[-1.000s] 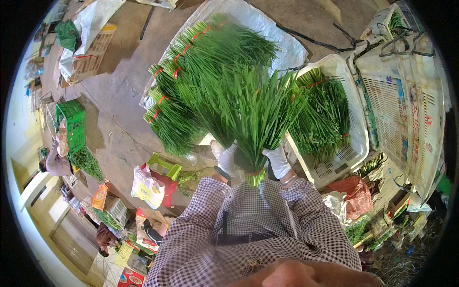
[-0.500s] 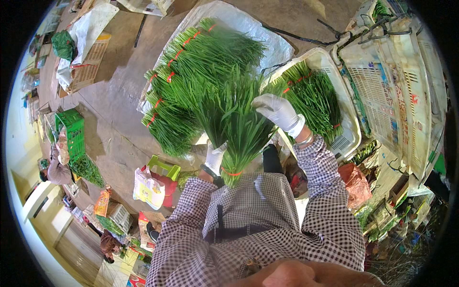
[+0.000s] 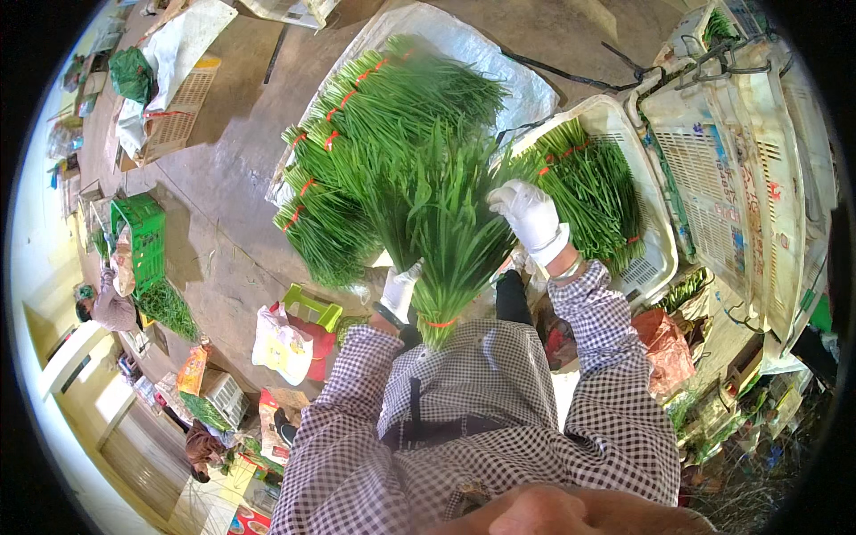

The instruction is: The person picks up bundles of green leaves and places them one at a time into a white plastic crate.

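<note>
A bunch of green chives [image 3: 446,259], tied with a red band near its cut stem ends, stands upright before my chest with its leaves fanned away from me. My white-gloved left hand [image 3: 399,291] grips it from the left; part of the fingers is hidden behind the leaves. At the right edge of the leaf tips is my right hand [image 3: 533,219], also gloved, with its fingers curled together. Whatever those fingertips pinch is too small to make out. Beyond the bunch, more banded chive bunches [image 3: 357,134] lie piled on a pale plastic sheet [image 3: 526,80].
On the right, a white plastic crate [image 3: 664,245] holds more banded chives, beside stacked crates [image 3: 713,196]. To the left stand a lime-green stool [image 3: 312,308], a white and red bag [image 3: 283,346] and a green crate [image 3: 138,241]. Another person [image 3: 111,303] works at far left.
My right hand has shifted slightly down and right, its fingers curling more tightly. The left hand keeps its hold on the bunch. The whole view has shifted a little.
</note>
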`<state>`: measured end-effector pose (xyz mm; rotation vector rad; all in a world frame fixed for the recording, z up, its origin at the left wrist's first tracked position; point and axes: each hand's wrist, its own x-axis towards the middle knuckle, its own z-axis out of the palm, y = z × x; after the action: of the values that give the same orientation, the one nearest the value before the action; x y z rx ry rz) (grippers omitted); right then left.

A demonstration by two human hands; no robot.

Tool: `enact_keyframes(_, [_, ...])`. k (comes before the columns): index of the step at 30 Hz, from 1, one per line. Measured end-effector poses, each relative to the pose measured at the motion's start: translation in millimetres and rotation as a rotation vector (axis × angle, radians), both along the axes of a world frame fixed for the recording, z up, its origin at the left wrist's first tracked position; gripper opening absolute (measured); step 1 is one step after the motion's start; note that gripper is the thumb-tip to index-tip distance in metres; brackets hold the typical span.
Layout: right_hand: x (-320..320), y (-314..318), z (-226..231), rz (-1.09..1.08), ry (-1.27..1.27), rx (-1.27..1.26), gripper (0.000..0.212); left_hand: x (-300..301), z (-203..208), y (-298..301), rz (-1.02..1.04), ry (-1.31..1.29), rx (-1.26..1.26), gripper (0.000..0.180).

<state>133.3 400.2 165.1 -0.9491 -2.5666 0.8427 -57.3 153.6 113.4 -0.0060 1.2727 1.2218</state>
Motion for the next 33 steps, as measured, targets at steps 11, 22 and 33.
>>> enact_keyframes(11, [73,-85,-18,-0.028,-0.37,-0.688,0.04,-20,2,0,0.203,-0.069,0.009,0.034])
enact_keyframes(22, [45,-184,-238,-0.63,0.863,-1.416,0.057,33,42,19,0.29,-0.001,0.0,0.043])
enact_keyframes(33, [47,-126,-86,-0.622,0.469,-1.066,0.075,8,35,34,0.336,-0.404,-0.318,0.04])
